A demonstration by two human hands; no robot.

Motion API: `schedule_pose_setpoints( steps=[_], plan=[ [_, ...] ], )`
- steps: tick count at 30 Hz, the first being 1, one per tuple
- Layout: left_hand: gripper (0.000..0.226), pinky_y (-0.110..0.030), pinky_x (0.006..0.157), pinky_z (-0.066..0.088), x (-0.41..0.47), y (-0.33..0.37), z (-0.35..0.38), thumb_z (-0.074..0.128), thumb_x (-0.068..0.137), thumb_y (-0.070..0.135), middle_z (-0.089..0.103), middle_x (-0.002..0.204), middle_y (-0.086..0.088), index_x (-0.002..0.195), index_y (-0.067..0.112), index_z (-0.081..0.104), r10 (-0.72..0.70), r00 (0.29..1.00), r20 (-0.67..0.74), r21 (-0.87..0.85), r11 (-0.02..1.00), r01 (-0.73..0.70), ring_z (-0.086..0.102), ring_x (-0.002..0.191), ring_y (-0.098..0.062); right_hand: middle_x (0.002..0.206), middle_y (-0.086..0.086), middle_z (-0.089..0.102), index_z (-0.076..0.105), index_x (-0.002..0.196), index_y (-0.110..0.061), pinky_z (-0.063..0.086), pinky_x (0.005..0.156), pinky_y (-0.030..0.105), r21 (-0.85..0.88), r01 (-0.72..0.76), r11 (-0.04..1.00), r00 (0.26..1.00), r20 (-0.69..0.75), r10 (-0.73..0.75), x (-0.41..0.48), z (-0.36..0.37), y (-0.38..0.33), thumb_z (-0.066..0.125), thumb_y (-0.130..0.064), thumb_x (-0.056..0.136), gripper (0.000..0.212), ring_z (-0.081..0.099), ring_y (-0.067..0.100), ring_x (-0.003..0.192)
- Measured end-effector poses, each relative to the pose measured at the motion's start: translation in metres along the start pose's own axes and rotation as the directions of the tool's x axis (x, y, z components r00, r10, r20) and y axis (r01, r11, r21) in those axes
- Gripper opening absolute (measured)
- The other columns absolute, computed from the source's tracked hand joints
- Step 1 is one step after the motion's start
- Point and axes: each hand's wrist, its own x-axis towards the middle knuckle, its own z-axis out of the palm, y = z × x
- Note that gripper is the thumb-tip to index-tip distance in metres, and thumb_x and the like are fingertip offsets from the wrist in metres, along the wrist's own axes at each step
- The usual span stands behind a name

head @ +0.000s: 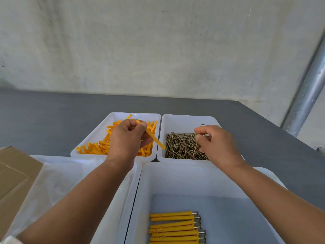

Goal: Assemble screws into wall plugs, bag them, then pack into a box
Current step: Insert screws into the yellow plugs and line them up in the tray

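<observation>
My left hand (127, 138) pinches one orange wall plug (154, 139) above the white tray of loose orange plugs (95, 132); the plug's tip slants down to the right over the gap between the trays. My right hand (218, 143) hovers over the white tray of brass screws (182, 147), its fingertips pinching a screw (202, 126) at the pile's far edge. Several finished plugs with screws in them (175, 228) lie in a row in the large near tray (158, 180).
A white tray lined with clear plastic bags (70, 175) sits at the near left, partly under my left forearm. A cardboard box flap (15, 175) juts in from the left edge. Grey table (52, 117) runs to a pale wall; a metal pole (306, 95) stands at right.
</observation>
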Motion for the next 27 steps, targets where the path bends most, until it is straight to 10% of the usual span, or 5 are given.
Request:
schedule_pose_setpoints(
  steps=[4, 14, 27],
  plan=[
    [0.012, -0.025, 0.055, 0.056, 0.0, -0.004, 0.002, 0.06, 0.094, 0.009, 0.069, 0.077, -0.009, 0.105, 0.004, 0.059, -0.145, 0.989, 0.035, -0.131, 0.98, 0.149, 0.07, 0.061, -0.012, 0.081, -0.007, 0.068, 0.067, 0.092, -0.027, 0.053, 0.06, 0.022, 0.233, -0.068, 0.97, 0.998, 0.0, 0.07, -0.002, -0.002, -0.005, 0.06, -0.012, 0.092, 0.018, 0.068, 0.008, 0.055],
    [0.018, -0.026, 0.056, 0.057, 0.001, -0.01, 0.002, 0.055, 0.097, 0.007, 0.069, 0.086, -0.014, 0.113, 0.0, 0.058, -0.247, 0.965, 0.089, -0.171, 0.951, 0.259, 0.071, 0.066, -0.016, 0.069, -0.002, 0.068, 0.06, 0.11, -0.014, 0.059, 0.071, 0.031, 0.728, -0.172, 0.663, 0.985, 0.122, 0.122, -0.004, -0.004, -0.02, 0.061, -0.001, 0.092, 0.023, 0.074, 0.024, 0.076],
    [0.014, -0.024, 0.054, 0.056, 0.0, -0.009, 0.003, 0.055, 0.097, 0.006, 0.068, 0.082, -0.014, 0.107, -0.001, 0.06, -0.281, 0.955, 0.099, -0.194, 0.935, 0.295, 0.07, 0.062, -0.014, 0.088, 0.016, 0.066, 0.06, 0.102, -0.01, 0.058, 0.062, 0.026, 0.751, -0.202, 0.629, 0.978, 0.119, 0.171, -0.008, -0.004, -0.029, 0.059, -0.004, 0.094, 0.01, 0.074, 0.026, 0.076]
  ],
)
